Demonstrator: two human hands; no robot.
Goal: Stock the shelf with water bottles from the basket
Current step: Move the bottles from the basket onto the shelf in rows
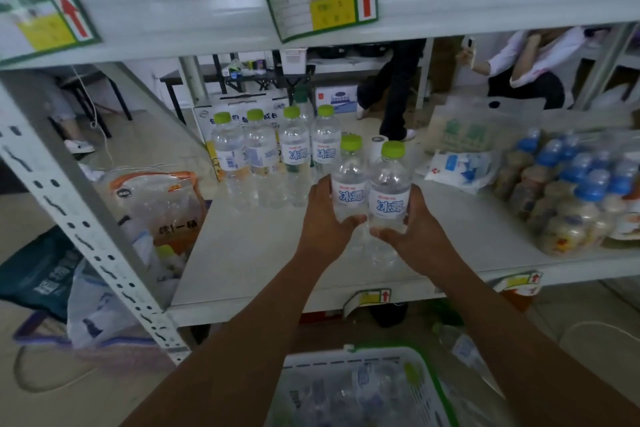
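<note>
— What are the hands doing?

— Each is clamped on a bottle. The left hand (pixel 325 218) curls round the left bottle (pixel 349 184), thumb across the front under the label. The right hand (pixel 412 229) grips the right bottle (pixel 389 191) the same way. The two bottles are upright and touch side by side.

— Are they standing on the shelf (pixel 259 253)?

— I cannot tell. Their clear bases blur into the white board below the hands, so whether they touch it is hard to make out. They are over the middle of the board, in front of the row of four bottles (pixel 273 156) at the back left.

— What else is hard to see?

— The fingers behind the bottles are hidden. The basket (pixel 343 355) below is cut off by the bottom edge, and its contents are a blur of clear plastic with one green cap.

— How do the bottles look?

— Clear plastic, lime-green caps, and a white label with blue characters.

— And to the sides?

— A white packet (pixel 460 170) lies near on the right, and the blue-lidded jars (pixel 571 198) are beyond it.
</note>
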